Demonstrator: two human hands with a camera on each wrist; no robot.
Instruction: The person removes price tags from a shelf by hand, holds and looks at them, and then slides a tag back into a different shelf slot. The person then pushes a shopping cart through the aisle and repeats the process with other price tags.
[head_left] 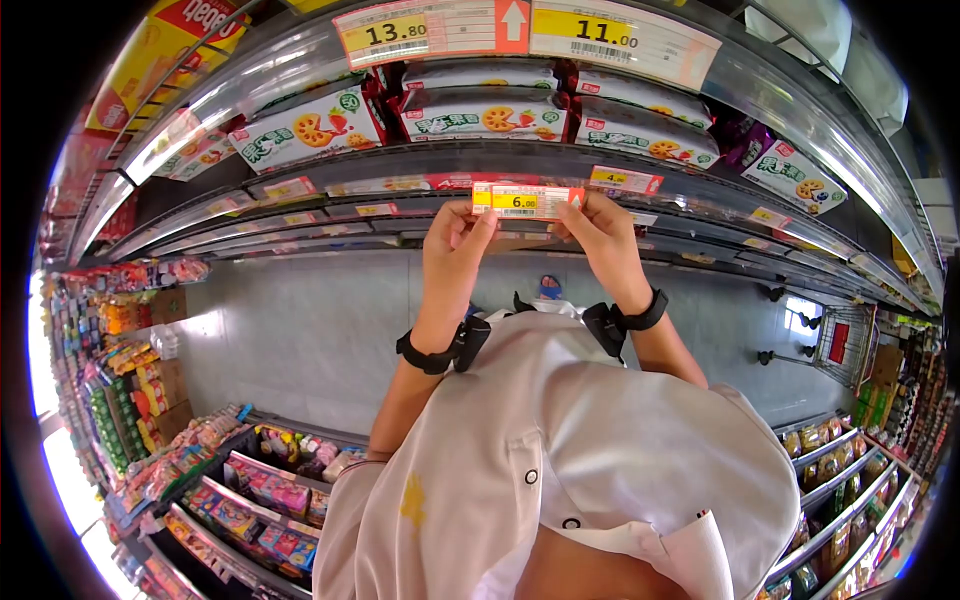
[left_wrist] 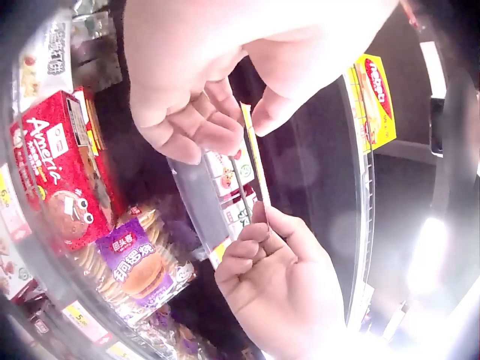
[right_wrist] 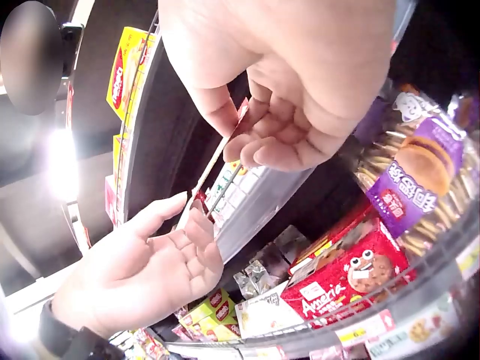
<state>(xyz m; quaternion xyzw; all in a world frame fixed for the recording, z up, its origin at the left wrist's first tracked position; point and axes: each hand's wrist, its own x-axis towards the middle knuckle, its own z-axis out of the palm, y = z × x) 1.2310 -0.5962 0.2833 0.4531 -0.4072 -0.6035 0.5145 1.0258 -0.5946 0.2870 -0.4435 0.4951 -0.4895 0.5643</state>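
A small price tag (head_left: 520,203), yellow and white with a red-orange end and the figure 6.00, is held up level in front of the shelves. My left hand (head_left: 455,250) pinches its left end between thumb and fingers. At the other end, the thumb and fingers of my right hand (head_left: 608,245) grip the red-orange part. Seen nearly edge-on in the left wrist view, the tag (left_wrist: 255,154) spans the gap between both hands. The right wrist view also shows the tag (right_wrist: 206,176) as a thin slanted strip.
Boxed fruit pastries (head_left: 485,115) line the shelf ahead, above a shelf edge carrying a 4-something tag (head_left: 625,180). Large price labels (head_left: 625,35) hang higher up. A red cookie box (right_wrist: 349,281) sits on a shelf. A shopping cart (head_left: 840,345) stands to the right.
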